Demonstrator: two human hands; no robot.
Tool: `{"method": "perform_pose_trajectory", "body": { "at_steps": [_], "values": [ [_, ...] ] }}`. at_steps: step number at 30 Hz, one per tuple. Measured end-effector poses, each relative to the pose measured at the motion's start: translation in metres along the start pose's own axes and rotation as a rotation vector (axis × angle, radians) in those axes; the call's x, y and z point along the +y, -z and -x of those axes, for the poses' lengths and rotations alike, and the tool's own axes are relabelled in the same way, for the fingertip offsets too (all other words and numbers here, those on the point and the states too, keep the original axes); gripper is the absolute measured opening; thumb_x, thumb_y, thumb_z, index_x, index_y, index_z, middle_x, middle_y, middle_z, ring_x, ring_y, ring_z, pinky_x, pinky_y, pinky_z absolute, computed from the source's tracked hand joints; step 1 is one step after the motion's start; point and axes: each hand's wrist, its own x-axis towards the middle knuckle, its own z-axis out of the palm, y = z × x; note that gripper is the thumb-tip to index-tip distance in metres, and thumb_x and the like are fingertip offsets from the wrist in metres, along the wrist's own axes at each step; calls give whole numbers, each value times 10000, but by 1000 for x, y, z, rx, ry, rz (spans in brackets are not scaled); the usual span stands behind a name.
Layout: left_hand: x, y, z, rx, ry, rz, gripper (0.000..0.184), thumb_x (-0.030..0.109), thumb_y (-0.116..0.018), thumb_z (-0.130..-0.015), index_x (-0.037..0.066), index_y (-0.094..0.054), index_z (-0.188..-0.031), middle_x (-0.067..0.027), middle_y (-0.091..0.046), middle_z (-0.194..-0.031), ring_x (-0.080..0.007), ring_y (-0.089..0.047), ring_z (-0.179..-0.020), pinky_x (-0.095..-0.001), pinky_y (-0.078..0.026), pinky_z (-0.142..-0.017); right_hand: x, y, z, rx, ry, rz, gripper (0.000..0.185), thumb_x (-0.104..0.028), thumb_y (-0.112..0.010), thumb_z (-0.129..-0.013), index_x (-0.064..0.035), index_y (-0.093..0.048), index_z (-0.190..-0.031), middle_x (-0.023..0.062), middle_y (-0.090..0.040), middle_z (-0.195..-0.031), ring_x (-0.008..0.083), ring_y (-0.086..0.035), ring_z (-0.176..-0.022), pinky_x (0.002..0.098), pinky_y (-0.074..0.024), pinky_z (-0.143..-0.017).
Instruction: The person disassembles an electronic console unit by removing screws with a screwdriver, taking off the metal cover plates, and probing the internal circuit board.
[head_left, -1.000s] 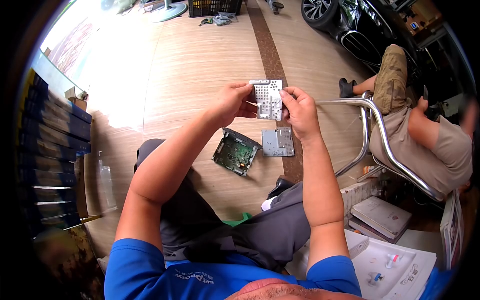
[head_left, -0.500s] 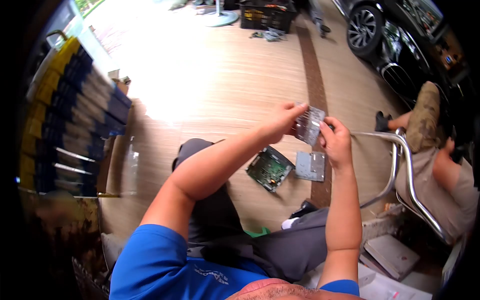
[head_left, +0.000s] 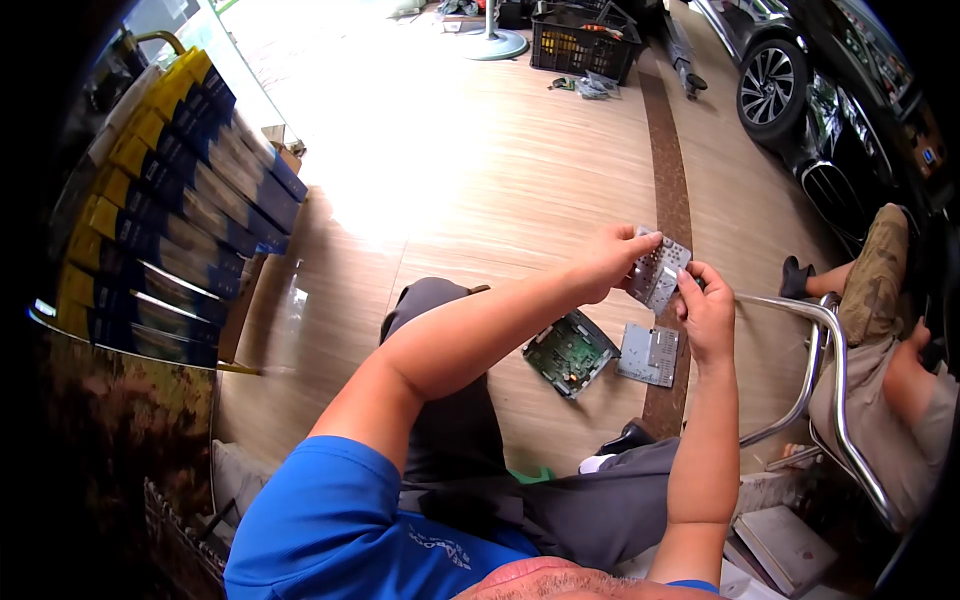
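A perforated metal plate [head_left: 658, 272] is held up between my two hands, tilted, above the floor. My left hand [head_left: 615, 262] grips its left edge, thumb on top. On the right edge, my right hand [head_left: 706, 305] pinches it between thumb and fingers. Below my hands, an open device with a green circuit board [head_left: 570, 355] lies on the floor. Just right of it lies a flat grey metal panel [head_left: 648, 354].
Blue and yellow boxes [head_left: 170, 200] stand on a rack at left. A chrome chair frame [head_left: 838, 390] and a seated person [head_left: 875, 370] are at right. Further off are a black car [head_left: 830, 140], a black crate [head_left: 582, 45] and a round stand base [head_left: 493, 44].
The view has swung left, so the scene sits further right and lower. The plate has gone from facing me squarely to tilted, still in both hands.
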Motion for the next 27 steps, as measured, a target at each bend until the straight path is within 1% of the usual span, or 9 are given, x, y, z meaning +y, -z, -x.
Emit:
{"method": "perform_pose_trajectory", "body": {
  "at_steps": [1, 3, 6, 15, 18, 27],
  "values": [
    [2, -1, 2, 2, -1, 1, 337, 334, -608, -965, 11, -604, -1060, -91, -640, -867, -161, -631, -699, -349, -554, -587, 0, 0, 0, -2, 0, 0, 108, -126, -628, -948, -24, -619, -982, -39, -566, -710, 20, -447, -525, 187, -351, -460],
    [7, -2, 5, -14, 38, 22, 301, 336, -600, -973, 46, -577, -1050, -58, -630, -871, -148, -626, -716, -310, -533, -585, 0, -1, 0, -9, 8, -9, 107, -122, -635, -944, -24, -620, -985, -38, -568, -714, 19, -447, -523, 187, -349, -459],
    [4, 0, 2, -38, 24, 21, 316, 346, -600, -972, 43, -574, -1060, -57, -630, -876, -148, -624, -716, -308, -531, -590, -2, 0, 1, -37, 11, 5, 101, -112, -638, -941, -24, -619, -986, -38, -571, -718, 18, -448, -525, 186, -349, -460],
    [5, -1, 2, -28, 21, 0, 296, 324, -608, -969, 40, -579, -1048, -60, -631, -871, -151, -625, -722, -318, -538, -598, -2, -1, 2, -32, 7, 7, 98, -101, -634, -942, -19, -616, -993, -29, -586, -735, 17, -448, -534, 179, -347, -468],
    [-5, 5, -7, -21, 14, -44, 291, 317, -608, -969, 38, -580, -1044, -62, -631, -871, -155, -627, -722, -325, -540, -601, -3, -2, 3, -22, -4, -6, 102, -99, -632, -942, -17, -617, -1001, -30, -586, -736, 18, -443, -534, 179, -348, -471],
    [-1, 2, -2, -28, 21, 13, 291, 306, -593, -973, 38, -572, -1082, -68, -633, -895, -171, -633, -751, -336, -546, -607, -2, -1, 3, -36, -4, -2, 121, -93, -637, -938, -12, -618, -1025, -35, -575, -728, 17, -443, -533, 181, -343, -467]
  ]
}}
